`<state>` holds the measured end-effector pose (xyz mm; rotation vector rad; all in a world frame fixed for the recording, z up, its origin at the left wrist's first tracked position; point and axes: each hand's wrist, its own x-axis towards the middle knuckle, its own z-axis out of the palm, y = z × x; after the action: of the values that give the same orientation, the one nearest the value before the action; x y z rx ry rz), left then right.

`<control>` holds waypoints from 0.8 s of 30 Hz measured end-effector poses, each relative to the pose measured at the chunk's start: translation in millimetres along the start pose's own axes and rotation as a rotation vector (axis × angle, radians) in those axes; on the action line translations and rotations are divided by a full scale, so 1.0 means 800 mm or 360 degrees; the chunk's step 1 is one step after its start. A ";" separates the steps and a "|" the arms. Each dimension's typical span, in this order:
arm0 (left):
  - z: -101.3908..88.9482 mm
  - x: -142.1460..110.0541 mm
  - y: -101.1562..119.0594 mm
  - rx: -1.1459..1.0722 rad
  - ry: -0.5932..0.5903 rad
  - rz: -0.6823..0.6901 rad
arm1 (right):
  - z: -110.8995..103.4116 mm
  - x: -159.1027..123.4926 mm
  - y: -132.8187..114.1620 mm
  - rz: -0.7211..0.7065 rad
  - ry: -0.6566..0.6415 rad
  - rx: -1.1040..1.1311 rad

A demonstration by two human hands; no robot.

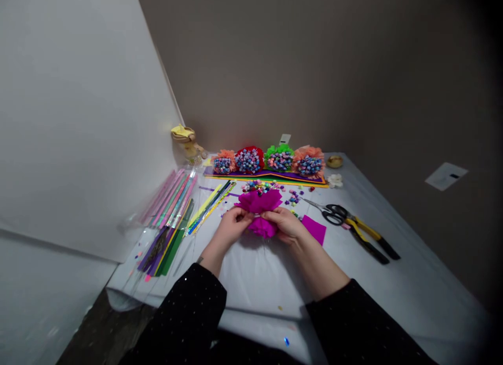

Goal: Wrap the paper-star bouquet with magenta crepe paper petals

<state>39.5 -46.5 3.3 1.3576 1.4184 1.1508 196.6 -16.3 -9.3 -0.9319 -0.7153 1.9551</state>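
A magenta crepe paper flower (260, 200) is held above the white-covered table (251, 286), with fluffy paper above and below its pinched middle. My left hand (234, 223) grips that middle from the left, thumb and fingers pressed together. From the right, my right hand (286, 223) closes on the same flower, its fingertips nearly meeting the left ones. Just beyond the flower lie several small folded paper stars (262, 186). A flat magenta paper piece (314, 229) rests beside my right wrist. What lies between the fingertips is too small to make out.
Right of the hands lie black-handled scissors (333, 214) and yellow-and-black pliers (367, 234). Paper strips (167, 250) and packs of pastel strips (173, 197) cover the left side. Several star-filled paper flowers (249, 161) line the back, near a basket-like ornament (184, 137).
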 end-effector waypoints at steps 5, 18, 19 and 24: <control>0.000 0.004 -0.008 0.0048 0.0160 0.0021 | 0.002 -0.003 -0.001 0.0045 -0.0055 -0.0004; 0.000 -0.003 -0.008 -0.0439 0.0025 -0.0281 | 0.003 -0.006 0.004 0.0094 -0.0368 0.0100; 0.000 -0.004 -0.008 -0.0517 0.0039 -0.0285 | 0.002 -0.007 0.004 0.0085 -0.0391 0.0096; 0.003 -0.007 -0.007 -0.0635 0.0289 -0.0331 | 0.000 -0.006 0.005 0.0025 -0.0308 0.0051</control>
<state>40.9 -52.0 -2.6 0.8264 1.3287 1.3546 196.3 -22.3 -10.6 -0.7373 -0.7855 2.0838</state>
